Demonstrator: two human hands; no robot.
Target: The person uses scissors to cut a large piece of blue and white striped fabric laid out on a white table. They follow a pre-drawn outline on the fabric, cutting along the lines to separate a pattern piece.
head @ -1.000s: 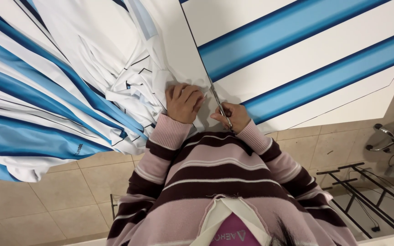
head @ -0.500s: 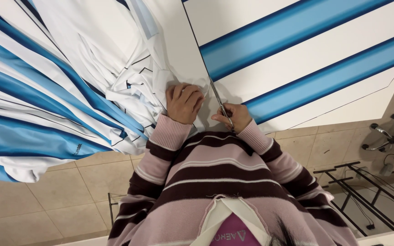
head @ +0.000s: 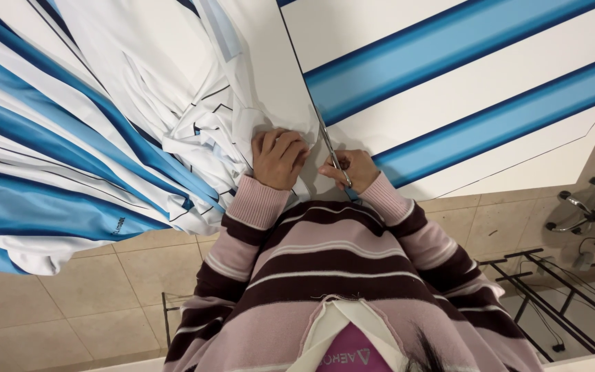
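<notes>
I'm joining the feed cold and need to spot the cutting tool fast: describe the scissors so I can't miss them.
Start at the big flat white fabric panel with blue stripes filling the upper right. Follow its left edge down to the person's right hand, beside the left hand pressing the cloth. The scissors are the thin silver blades rising from that right hand, the only metal on the fabric.

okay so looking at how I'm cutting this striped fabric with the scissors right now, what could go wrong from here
1. The left hand presses the white fabric right beside the scissors in the right hand; the fingertips could get nicked if the blades drift.
2. The bunched blue-and-white fabric hangs off the edge toward the tiled floor; its pull might drag the cut off the dark line.
3. Loose folds near the blades could get caught and snipped.
</notes>
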